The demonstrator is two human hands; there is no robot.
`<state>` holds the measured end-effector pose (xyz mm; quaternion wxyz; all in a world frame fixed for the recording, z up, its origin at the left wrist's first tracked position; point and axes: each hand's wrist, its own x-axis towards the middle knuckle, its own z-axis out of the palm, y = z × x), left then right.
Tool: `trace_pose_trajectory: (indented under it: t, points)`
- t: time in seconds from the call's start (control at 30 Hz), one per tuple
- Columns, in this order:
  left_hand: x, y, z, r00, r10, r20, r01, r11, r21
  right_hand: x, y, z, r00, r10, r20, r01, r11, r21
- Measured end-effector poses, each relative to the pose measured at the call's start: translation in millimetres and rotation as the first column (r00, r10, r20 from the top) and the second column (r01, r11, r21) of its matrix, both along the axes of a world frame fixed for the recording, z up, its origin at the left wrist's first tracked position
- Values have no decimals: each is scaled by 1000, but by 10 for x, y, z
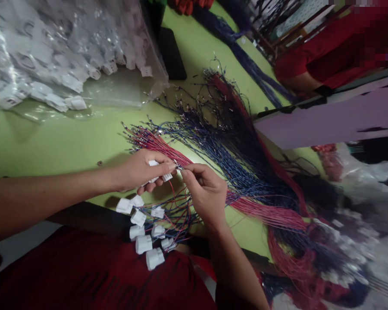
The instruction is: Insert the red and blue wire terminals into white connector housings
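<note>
My left hand is closed around white plastic connector housings, partly hidden by the fingers. A red wire runs down from them. My right hand pinches a wire with a metal terminal at its tip, close to the left thumb. Whether the terminal touches a housing I cannot make out. Below the hands, several white connectors with red and blue wires hang over the table's near edge. Behind the hands lie a bundle of red wires and a bundle of blue wires, both with metal terminals at their ends.
A clear plastic bag full of white housings lies at the back left of the green table. Dark wires are heaped behind the blue ones. At the right are a purple panel and another person's red sleeve.
</note>
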<state>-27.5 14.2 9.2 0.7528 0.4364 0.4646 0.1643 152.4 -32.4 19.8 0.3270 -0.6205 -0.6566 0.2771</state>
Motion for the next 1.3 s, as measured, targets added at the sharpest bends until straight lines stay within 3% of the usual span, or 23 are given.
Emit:
trace_pose_trajectory:
  t: [0.1, 0.27, 0.43, 0.7, 0.83, 1.0, 1.3]
  points:
    - [-8, -4, -20, 1000, -15, 13, 14, 1000, 19, 0, 10, 11, 1000, 9, -9, -9, 1000, -23]
    - [-4, -17, -46, 1000, -12, 5, 12, 999, 31, 7, 26, -78, 970, 115, 215, -151, 976, 159]
    - [-11, -18, -82, 999, -22, 26, 21, 999, 50, 30, 41, -130, 930, 166, 327, -247, 942, 225]
    - [-21, 12, -37, 998, -61, 34, 60, 997, 44, 20, 35, -76, 948, 98, 303, -167, 963, 209]
    - [-36, 29, -64, 993, 31, 110, -25, 998, -54, 51, 2, -78, 932, 40, 361, -146, 951, 272]
    - [-34, 60, -59, 981, 141, 135, -119, 980, -159, 85, -24, -101, 900, 59, 433, -207, 930, 304]
    - [-27, 68, -26, 968, 192, 159, -157, 964, -213, 81, -20, -135, 873, 60, 484, -283, 871, 402]
